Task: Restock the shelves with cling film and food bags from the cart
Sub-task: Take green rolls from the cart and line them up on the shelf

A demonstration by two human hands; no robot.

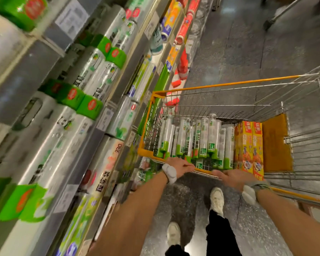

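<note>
1. A person stands in a shop aisle with both hands on the near edge of a wire cart [229,84], which is drawn up just beside the shelves [26,71] on the person's left.
2. The left hand [179,166] is curled over the cart's near rim towards its left corner. The right hand [231,177] grips the same rim further right. Neither hand holds any stock.
3. The goods to be put out are in the cart. A cluster of clear rolls with green ends [201,139] stands upright against the near edge, from the left corner to about the middle. Two yellow boxes [248,148] stand just beside the rolls on their right.
4. The shelves already carry rows of similar green-labelled rolls on several levels, with boxed and red-wrapped goods further down the aisle. Motion blur hides any gaps in the rows.
5. As a judgement, restocking looks to be at or near its start. The cart load appears untouched and nothing is in transit to a shelf. What remains is to lift out the rolls and boxes and place each with its matching product.
</note>
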